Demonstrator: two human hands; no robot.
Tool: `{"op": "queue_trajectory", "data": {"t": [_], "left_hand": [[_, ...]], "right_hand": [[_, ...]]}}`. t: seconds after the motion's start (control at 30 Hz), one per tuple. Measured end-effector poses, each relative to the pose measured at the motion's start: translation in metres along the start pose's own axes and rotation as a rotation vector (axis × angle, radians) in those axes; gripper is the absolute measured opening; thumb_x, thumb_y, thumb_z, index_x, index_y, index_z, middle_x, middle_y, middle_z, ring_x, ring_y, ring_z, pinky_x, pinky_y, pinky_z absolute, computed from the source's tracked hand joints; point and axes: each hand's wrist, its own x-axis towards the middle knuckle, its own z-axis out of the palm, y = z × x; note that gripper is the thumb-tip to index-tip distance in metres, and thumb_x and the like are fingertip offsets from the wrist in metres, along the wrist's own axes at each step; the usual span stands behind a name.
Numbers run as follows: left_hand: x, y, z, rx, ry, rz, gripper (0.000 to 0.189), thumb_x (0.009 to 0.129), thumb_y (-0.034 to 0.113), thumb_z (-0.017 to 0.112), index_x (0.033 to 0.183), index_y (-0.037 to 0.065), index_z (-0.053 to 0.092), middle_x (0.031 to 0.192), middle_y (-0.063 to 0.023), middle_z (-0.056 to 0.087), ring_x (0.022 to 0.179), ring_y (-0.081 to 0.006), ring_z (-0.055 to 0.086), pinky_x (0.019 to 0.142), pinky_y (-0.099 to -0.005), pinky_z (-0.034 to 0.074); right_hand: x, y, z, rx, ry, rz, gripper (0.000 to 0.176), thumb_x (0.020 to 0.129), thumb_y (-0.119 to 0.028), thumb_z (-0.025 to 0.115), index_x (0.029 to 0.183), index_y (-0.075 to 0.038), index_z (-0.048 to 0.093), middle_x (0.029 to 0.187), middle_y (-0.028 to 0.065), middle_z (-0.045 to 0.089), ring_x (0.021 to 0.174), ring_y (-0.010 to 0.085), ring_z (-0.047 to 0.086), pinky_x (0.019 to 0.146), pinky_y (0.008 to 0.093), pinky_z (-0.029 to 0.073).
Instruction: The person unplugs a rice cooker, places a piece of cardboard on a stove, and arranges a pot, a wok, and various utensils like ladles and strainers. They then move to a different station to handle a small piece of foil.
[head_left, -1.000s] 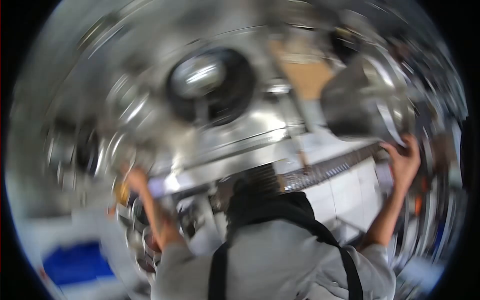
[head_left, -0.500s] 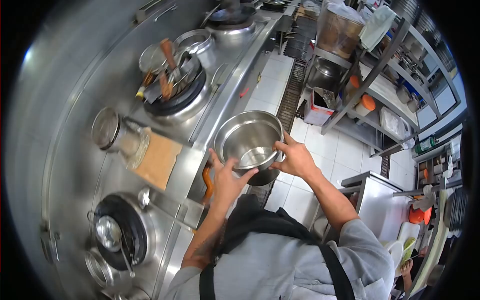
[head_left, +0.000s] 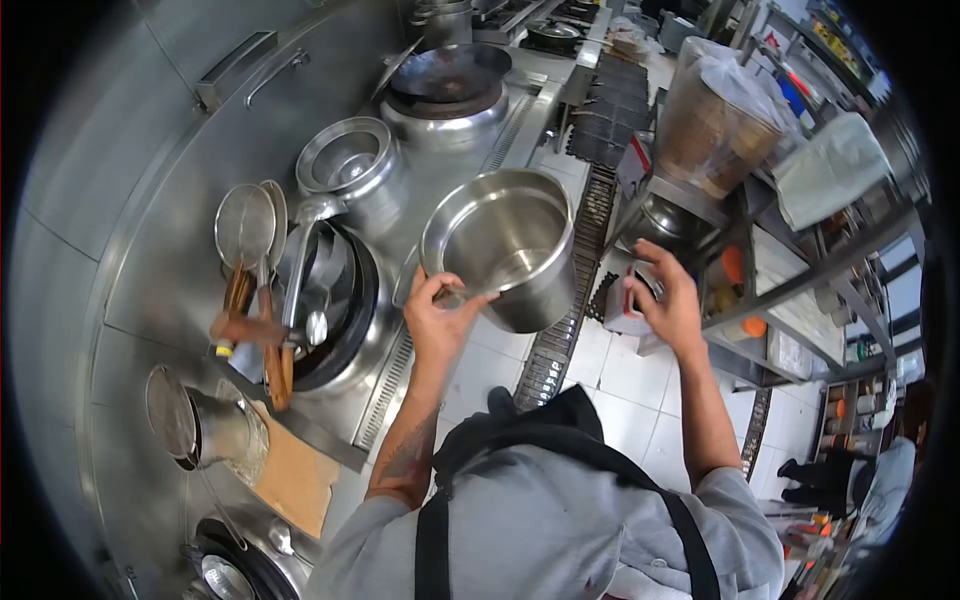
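Observation:
A deep stainless steel pot (head_left: 535,290) hangs in front of my body, tilted so that its bare inside shows. My left hand (head_left: 440,318) grips its near-left rim between thumb and fingers. To the right of the pot, my right hand (head_left: 668,305) is off it, fingers apart and holding nothing. Left of the pot, a wok (head_left: 315,265) on a burner holds several ladles and strainers with wooden handles.
The steel stove counter (head_left: 430,190) runs along my left, with a nested pot (head_left: 350,165) and a dark wok (head_left: 450,75) further on. A floor drain grate (head_left: 548,365) crosses the white tiles. Shelving (head_left: 800,290) stands at right; a person (head_left: 850,475) is at far right.
My right hand has let go of the pot and moved right. My left hand still holds it. The view has shifted forward along the stove.

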Motion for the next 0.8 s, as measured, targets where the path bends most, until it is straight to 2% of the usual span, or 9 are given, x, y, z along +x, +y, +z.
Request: {"op": "queue_trajectory", "data": {"t": [0.2,0.27,0.33,0.37,0.47,0.5,0.57,0.67,0.8], "left_hand": [[0.135,-0.060,0.006,-0.200,0.272,-0.003,0.032,0.075,-0.005,0.083,0.090,0.003,0.057,0.092,-0.0016,0.055,0.088,-0.0103,0.060,0.079,-0.0289,0.058],[0.172,-0.115,0.006,-0.126,0.309,-0.066,0.024,0.083,0.007,0.081,0.091,0.005,0.059,0.090,-0.0013,0.060,0.084,-0.0110,0.062,0.074,-0.0293,0.058],[0.218,-0.157,0.009,-0.467,0.417,-0.444,0.024,0.090,0.027,0.077,0.089,0.005,0.065,0.091,-0.0010,0.064,0.088,-0.0117,0.064,0.084,-0.0336,0.059],[0.236,-0.191,0.009,-0.444,0.382,-0.591,0.051,0.094,0.053,0.063,0.110,0.005,0.063,0.107,-0.0087,0.066,0.098,-0.0204,0.067,0.092,-0.0399,0.057],[0.289,-0.253,0.042,-0.879,0.416,-0.879,0.077,0.091,0.067,0.055,0.132,0.002,0.048,0.124,-0.0187,0.058,0.110,-0.0312,0.063,0.096,-0.0450,0.056],[0.301,-0.272,0.061,-0.927,0.448,-0.911,0.093,0.088,0.073,0.050,0.146,0.002,0.035,0.132,-0.0249,0.052,0.117,-0.0386,0.059,0.098,-0.0456,0.056],[0.322,-0.306,0.090,-0.984,0.492,-0.946,0.095,0.088,0.075,0.047,0.145,0.000,0.035,0.132,-0.0263,0.051,0.117,-0.0394,0.059,0.100,-0.0451,0.055],[0.351,-0.335,0.121,-1.049,0.573,-0.990,0.103,0.085,0.081,0.040,0.144,-0.003,0.035,0.134,-0.0284,0.049,0.117,-0.0412,0.058,0.099,-0.0437,0.056],[0.353,-0.346,0.126,-1.095,0.524,-1.075,0.110,0.082,0.087,0.037,0.149,-0.001,0.032,0.142,-0.0262,0.045,0.122,-0.0399,0.056,0.095,-0.0458,0.056]], "right_hand": [[0.186,0.084,0.089,0.068,-0.045,0.081,0.039,0.088,-0.017,0.073,0.122,-0.002,0.062,0.122,0.0140,0.067,0.112,0.0262,0.066,0.095,0.0392,0.053],[0.251,0.121,0.133,0.212,-0.189,0.059,0.040,0.088,-0.018,0.074,0.122,-0.002,0.062,0.122,0.0141,0.068,0.113,0.0267,0.066,0.094,0.0390,0.054],[0.333,0.158,0.180,0.135,-0.247,-0.006,0.042,0.088,-0.023,0.074,0.123,-0.003,0.062,0.121,0.0155,0.068,0.114,0.0293,0.065,0.092,0.0389,0.055],[0.377,0.175,0.205,0.099,-0.286,-0.036,0.042,0.088,-0.024,0.074,0.123,-0.004,0.063,0.120,0.0160,0.068,0.113,0.0301,0.065,0.090,0.0388,0.055],[0.503,0.214,0.290,0.160,-0.374,-0.197,0.044,0.087,-0.029,0.076,0.122,-0.004,0.064,0.114,0.0166,0.070,0.110,0.0326,0.066,0.085,0.0384,0.055],[0.525,0.208,0.308,0.201,-0.562,-0.107,0.049,0.088,-0.036,0.074,0.125,-0.005,0.063,0.119,0.0185,0.068,0.115,0.0339,0.063,0.094,0.0404,0.051],[0.552,0.206,0.348,0.266,-0.701,-0.409,0.053,0.090,-0.043,0.069,0.128,-0.006,0.061,0.127,0.0199,0.063,0.118,0.0347,0.060,0.100,0.0422,0.046],[0.587,0.210,0.396,0.170,-0.893,-0.186,0.051,0.095,-0.045,0.063,0.134,-0.012,0.057,0.132,0.0175,0.059,0.122,0.0359,0.056,0.102,0.0425,0.046],[0.623,0.189,0.375,0.274,-1.006,-0.411,0.053,0.090,-0.044,0.070,0.127,-0.007,0.061,0.129,0.0185,0.060,0.115,0.0360,0.058,0.102,0.0430,0.044]]}}
